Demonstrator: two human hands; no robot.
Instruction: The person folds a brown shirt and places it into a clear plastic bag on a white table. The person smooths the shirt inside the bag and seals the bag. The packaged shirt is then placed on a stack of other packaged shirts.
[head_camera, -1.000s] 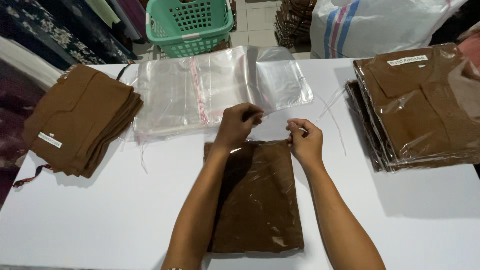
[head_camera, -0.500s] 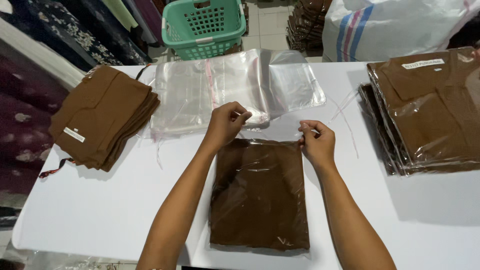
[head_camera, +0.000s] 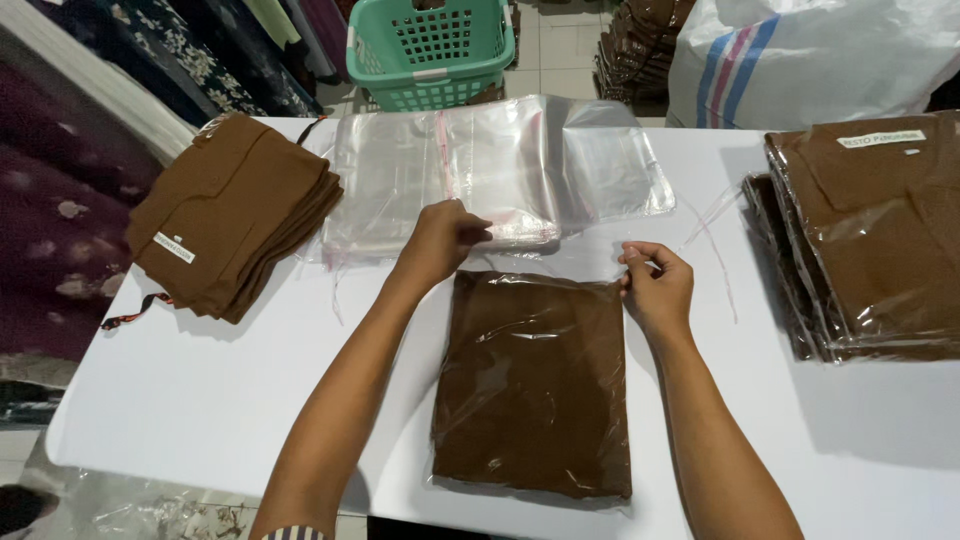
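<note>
A folded brown garment in a clear plastic bag (head_camera: 535, 385) lies flat on the white table (head_camera: 230, 390) in front of me. My left hand (head_camera: 438, 240) pinches the bag's open flap at its upper left corner. At the upper right corner, my right hand (head_camera: 655, 285) has its fingers closed on the flap's edge and a thin clear strip. Just beyond my hands lies a pile of empty clear bags (head_camera: 490, 170).
A stack of unbagged brown garments (head_camera: 235, 215) sits at the table's left. Bagged brown garments (head_camera: 870, 240) are piled at the right edge. Past the far edge stand a green plastic basket (head_camera: 430, 45) and a large white sack (head_camera: 810, 55). Dark fabrics hang at left.
My hands have spread apart along the top edge of the bag, the left going left and the right going right. The camera view has shifted slightly.
</note>
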